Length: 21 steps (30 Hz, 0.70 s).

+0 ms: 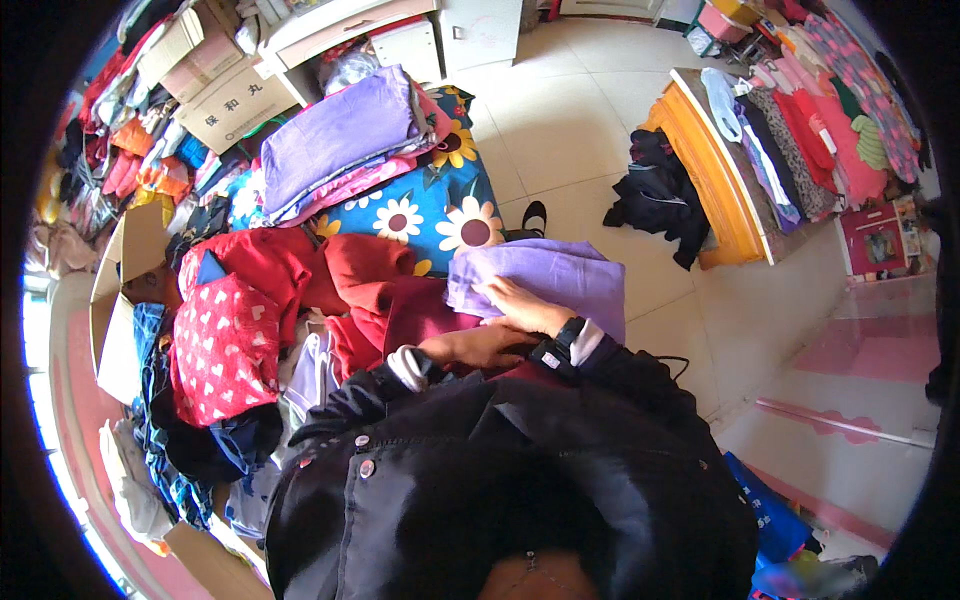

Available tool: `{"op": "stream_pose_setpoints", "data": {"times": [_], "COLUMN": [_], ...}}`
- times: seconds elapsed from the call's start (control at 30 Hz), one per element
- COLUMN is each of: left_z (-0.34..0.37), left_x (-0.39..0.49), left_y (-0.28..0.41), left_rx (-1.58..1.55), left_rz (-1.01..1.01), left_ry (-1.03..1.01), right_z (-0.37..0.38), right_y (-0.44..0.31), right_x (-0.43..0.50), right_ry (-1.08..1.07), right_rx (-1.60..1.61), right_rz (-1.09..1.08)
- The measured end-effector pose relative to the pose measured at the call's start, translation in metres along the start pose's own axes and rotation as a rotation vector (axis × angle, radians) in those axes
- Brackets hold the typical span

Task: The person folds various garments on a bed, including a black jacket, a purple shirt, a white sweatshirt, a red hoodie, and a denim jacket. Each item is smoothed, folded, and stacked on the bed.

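A folded light-purple cloth [555,277] lies in front of me, over the near corner of the flower-patterned bedding. My right hand [525,306] rests on top of its near left part, fingers stretched out over the fabric. Below it, my left hand [469,346] reaches across close to my right wrist, by the cloth's near edge. Its fingertips are partly hidden, so its grip cannot be made out. Dark red fabric [427,311] lies beside the left hand. Farther off, a folded purple cloth [337,142] tops a stack of folded textiles on the blue sunflower-print bedding [420,217].
To the left are a red heart-print garment [225,352], heaped clothes and cardboard boxes [236,105]. On the right, an orange wooden bench-like piece [705,172] bears clothes. A dark garment [660,195] lies on the tiled floor [555,112] beside it.
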<state>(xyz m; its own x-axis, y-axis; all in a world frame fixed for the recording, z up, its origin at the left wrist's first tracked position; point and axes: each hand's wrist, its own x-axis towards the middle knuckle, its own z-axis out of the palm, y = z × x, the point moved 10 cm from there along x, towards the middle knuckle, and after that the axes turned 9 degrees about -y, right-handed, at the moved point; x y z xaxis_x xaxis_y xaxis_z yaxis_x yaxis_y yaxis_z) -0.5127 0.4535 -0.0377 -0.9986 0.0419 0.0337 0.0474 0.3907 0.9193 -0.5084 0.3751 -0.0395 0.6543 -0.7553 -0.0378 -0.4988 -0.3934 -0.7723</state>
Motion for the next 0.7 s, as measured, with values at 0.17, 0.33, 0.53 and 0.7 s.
{"op": "stream_pose_setpoints", "data": {"times": [0.17, 0.33, 0.53, 0.7], "left_z": [-0.053, -0.092, -0.054, -0.054], "left_x": [-0.057, -0.030, -0.049, -0.100], "left_y": [-0.032, -0.041, -0.172, -0.197], "left_rx": [-0.225, 0.520, 0.384, 0.280], "left_rz": [-0.496, -0.364, -0.792, -0.849], "left_ry": [0.367, 0.581, 0.387, 0.999], "right_z": [0.009, -0.051, -0.039, -0.007], "right_y": [0.045, 0.073, 0.177, 0.224], "right_x": [-0.021, -0.085, -0.191, -0.237], "right_ry": [0.054, 0.458, 0.583, 0.745], "right_rx": [0.162, -0.335, -0.337, 0.259], "right_rz": [0.099, 0.263, 0.648, 0.690]}}
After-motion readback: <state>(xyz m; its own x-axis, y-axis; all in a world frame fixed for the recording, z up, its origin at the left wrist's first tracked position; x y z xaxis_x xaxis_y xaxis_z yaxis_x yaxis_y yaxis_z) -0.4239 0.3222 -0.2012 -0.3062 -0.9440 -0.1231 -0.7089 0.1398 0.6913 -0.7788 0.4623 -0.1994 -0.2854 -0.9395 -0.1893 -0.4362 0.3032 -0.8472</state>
